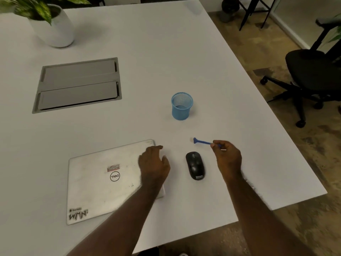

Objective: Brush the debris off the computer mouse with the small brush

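A black computer mouse lies on the white table, between my two hands. My right hand pinches the end of a small blue brush, which points left with its pale bristles hovering just beyond the mouse's far end. The brush does not touch the mouse. My left hand rests palm down, fingers loosely apart, on the right edge of a closed silver laptop, a short way left of the mouse.
A blue mesh pen cup stands behind the mouse. A grey cable hatch is set into the table at the left, with a white plant pot at the far left corner. A black office chair stands off the table's right edge.
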The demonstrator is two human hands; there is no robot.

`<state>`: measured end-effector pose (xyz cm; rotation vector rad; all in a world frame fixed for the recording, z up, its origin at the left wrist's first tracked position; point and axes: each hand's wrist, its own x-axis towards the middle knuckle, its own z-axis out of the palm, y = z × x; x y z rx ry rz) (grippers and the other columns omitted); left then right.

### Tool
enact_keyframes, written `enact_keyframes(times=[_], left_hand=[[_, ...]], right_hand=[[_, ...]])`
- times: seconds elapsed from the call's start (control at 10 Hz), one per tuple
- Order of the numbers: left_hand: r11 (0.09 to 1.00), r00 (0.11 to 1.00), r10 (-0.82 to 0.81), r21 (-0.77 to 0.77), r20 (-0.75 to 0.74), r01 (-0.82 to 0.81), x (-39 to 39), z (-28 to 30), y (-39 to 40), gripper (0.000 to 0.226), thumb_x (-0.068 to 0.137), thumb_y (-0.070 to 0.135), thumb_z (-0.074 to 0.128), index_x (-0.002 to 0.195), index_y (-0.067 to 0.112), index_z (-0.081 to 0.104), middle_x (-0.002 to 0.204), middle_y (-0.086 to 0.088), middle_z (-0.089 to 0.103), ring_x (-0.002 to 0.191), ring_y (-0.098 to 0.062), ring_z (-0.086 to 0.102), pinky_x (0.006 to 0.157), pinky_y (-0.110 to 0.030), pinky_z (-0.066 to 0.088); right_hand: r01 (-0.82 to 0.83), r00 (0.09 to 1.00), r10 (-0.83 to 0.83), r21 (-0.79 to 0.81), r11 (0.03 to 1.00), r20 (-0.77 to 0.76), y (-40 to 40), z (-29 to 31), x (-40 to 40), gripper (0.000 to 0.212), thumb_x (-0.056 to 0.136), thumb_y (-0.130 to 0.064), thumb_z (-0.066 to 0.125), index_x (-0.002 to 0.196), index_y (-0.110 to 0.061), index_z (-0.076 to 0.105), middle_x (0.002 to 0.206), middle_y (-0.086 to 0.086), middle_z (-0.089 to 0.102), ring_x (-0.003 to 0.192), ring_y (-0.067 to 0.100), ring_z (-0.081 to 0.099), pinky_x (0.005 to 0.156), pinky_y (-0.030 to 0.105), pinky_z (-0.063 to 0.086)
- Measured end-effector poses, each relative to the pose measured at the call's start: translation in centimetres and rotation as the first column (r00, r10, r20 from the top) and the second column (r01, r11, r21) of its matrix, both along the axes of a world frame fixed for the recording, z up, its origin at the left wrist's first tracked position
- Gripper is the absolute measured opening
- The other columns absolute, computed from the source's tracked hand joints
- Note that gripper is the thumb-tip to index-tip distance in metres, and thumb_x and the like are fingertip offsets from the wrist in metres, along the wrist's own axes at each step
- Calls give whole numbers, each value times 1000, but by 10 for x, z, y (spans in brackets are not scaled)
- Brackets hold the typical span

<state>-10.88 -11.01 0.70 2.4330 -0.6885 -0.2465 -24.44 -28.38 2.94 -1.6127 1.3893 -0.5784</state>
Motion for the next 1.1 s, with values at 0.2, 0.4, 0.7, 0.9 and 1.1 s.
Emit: enact_keyframes(times=[0.2, 0.4, 0.7, 0.9, 1.1], left_hand=[[925, 971, -129, 377, 199, 46, 53, -7, 43, 56, 88, 31, 42, 138, 8, 52, 146, -21, 46, 135, -41, 42, 102, -67, 32], [856, 960, -238, 500, 149, 135, 89, -24, 65, 62, 93, 41, 28, 145, 10, 41, 153, -20, 35, 140, -44, 33, 100, -75, 27], [844, 962, -266, 496, 52, 206, 102, -39, 78, 66, 92, 45, 19, 151, 17, 29, 160, -14, 22, 146, -38, 21, 106, -74, 18], [815, 960, -281, 531, 14, 231, 109, -48, 84, 69, 90, 50, 3, 153, 25, -1, 163, -6, -7, 150, -31, -6, 112, -68, 5], [849, 958, -279, 485, 71, 211, 105, -29, 92, 67, 92, 46, 18, 151, 17, 27, 160, -12, 21, 147, -38, 19, 107, -72, 18]], right_hand=[[-48, 997, 56, -138, 989, 54, -32, 39, 62, 12, 92, -24, 70, 101, -18, 75, 92, 2, 74, 84, 17, 67, 84, 32, 57], [-137, 990, 140, -288, 948, -9, -47, 58, 118, 29, 96, -26, 64, 119, -11, 74, 112, 8, 77, 102, 24, 72, 95, 35, 55], [-343, 913, 248, -283, 895, -324, -49, 41, 167, 30, 99, -30, 59, 123, -20, 73, 125, 6, 73, 111, 28, 67, 89, 32, 51], [-375, 863, 255, -216, 902, -435, -42, 33, 179, 43, 95, -39, 63, 135, -24, 64, 133, 6, 67, 120, 30, 63, 95, 37, 49], [-324, 908, 221, -260, 910, -356, -30, 47, 157, 45, 94, -35, 66, 135, -17, 63, 134, 6, 66, 119, 29, 64, 93, 36, 49]])
